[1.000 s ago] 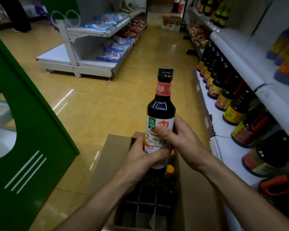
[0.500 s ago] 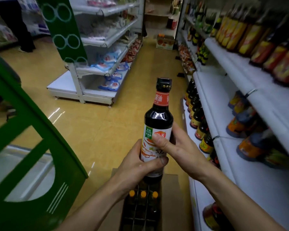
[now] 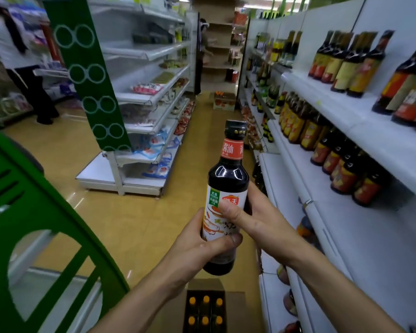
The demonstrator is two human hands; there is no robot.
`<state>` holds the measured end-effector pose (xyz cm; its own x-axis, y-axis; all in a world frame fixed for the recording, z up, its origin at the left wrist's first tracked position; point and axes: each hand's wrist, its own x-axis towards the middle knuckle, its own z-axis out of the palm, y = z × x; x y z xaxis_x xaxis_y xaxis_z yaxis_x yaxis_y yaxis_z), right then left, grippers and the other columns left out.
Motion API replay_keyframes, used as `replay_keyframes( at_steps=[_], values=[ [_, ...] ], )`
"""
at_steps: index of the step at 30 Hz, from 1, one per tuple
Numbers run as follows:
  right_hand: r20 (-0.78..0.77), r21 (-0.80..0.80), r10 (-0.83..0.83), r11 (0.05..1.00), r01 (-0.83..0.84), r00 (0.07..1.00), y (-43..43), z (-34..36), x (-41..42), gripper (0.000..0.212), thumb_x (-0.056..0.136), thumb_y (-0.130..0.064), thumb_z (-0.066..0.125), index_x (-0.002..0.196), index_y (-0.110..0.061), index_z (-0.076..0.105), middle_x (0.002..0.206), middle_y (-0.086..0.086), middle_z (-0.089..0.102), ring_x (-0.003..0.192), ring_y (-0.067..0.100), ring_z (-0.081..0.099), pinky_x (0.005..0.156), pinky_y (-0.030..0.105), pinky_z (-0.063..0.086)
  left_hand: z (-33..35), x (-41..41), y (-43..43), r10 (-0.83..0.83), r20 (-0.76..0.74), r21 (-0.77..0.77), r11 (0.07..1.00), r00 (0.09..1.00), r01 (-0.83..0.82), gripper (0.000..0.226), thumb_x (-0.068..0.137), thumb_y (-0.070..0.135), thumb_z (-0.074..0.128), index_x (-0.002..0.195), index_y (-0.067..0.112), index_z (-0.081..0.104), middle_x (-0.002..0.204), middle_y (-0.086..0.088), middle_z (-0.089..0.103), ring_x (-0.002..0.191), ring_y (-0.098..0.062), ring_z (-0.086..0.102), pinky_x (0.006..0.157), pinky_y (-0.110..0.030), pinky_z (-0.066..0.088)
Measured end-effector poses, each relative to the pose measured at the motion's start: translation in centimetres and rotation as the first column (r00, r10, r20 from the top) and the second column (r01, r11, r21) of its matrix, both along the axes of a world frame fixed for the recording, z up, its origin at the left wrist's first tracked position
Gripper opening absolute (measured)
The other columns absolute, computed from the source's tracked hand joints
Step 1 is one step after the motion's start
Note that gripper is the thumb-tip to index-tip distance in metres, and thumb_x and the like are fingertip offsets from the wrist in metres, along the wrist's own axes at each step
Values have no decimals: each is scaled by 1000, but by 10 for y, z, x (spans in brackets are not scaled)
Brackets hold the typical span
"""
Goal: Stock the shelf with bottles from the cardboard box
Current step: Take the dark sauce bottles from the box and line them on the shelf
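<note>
Two hands (image 3: 197,243) round upright bottle (image 3: 226,195)

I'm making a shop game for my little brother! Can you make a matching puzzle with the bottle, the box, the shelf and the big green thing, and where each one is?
Things:
1 bottle
2 cardboard box
3 white shelf
4 green frame

Places:
A on the left side of the view
B at the bottom of the view, with orange caps inside
C held upright by the left hand and right hand
D along the right side

Pairs: 1-C, 2-B, 3-D, 4-A
</note>
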<state>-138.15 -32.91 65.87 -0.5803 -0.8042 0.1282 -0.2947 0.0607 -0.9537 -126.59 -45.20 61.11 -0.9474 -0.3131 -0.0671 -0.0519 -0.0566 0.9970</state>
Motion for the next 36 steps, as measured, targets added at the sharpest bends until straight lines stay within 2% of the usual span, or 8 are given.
replay_keyframes(
  at_steps=[6,11,15,18,22,26,31,36],
  values=[
    [-27,-18,-68,998,67,997,9,72,17,56,87,-49,71,133,-25,53,119,-8,73,111,9,71,94,34,59,70,7,2,-67,-36,-29,997,997,66,49,77,30,79,122,26,61,112,-2,76,107,-20,71,91,-31,58],
    [-48,-26,-128,992,127,991,27,108,32,49,85,-44,69,127,-23,55,108,-8,74,94,-4,72,71,15,56,104,10,11,-150,-71,-37,988,986,148,49,74,35,80,119,32,61,109,4,77,102,-13,72,83,-26,54],
    [-65,-45,-224,974,221,972,46,120,38,54,84,-47,73,130,-23,56,118,-5,75,108,9,73,93,35,60,119,4,23,-238,-90,-40,971,967,236,53,74,34,79,123,30,60,110,5,77,101,-10,73,81,-22,52],
    [-59,-50,-296,955,293,953,66,127,39,52,84,-48,74,129,-27,56,115,-9,76,107,8,73,92,34,60,124,-5,38,-290,-93,-38,957,953,287,53,75,35,80,124,31,61,114,2,76,106,-15,72,89,-29,53],
    [-94,-35,-398,917,396,913,101,136,38,52,85,-58,74,128,-36,56,115,-11,75,106,15,74,92,53,60,131,-23,68,-377,-97,-43,926,921,375,57,75,35,81,127,29,59,116,0,75,108,-18,72,92,-33,53],
    [-70,-72,-487,873,483,870,145,146,36,53,80,-48,73,128,-29,58,115,-11,76,107,7,73,97,40,59,139,-44,108,-460,-107,-60,888,881,456,55,77,33,82,127,25,60,117,-3,75,110,-22,71,98,-39,55],
    [-73,-81,-595,803,590,800,217,164,30,55,85,-45,79,130,-22,58,118,-4,76,108,13,74,95,41,59,154,-69,177,-591,-154,-51,805,792,591,49,79,32,82,123,21,62,98,5,75,87,-9,70,72,-19,52],
    [-101,-115,-700,714,690,707,290,182,37,54,82,-44,79,128,-22,60,115,-4,77,106,13,74,92,37,60,170,-87,253,-687,-193,-55,720,700,692,49,80,30,78,126,25,62,118,-2,75,113,-22,70,93,-34,57]
  ],
)
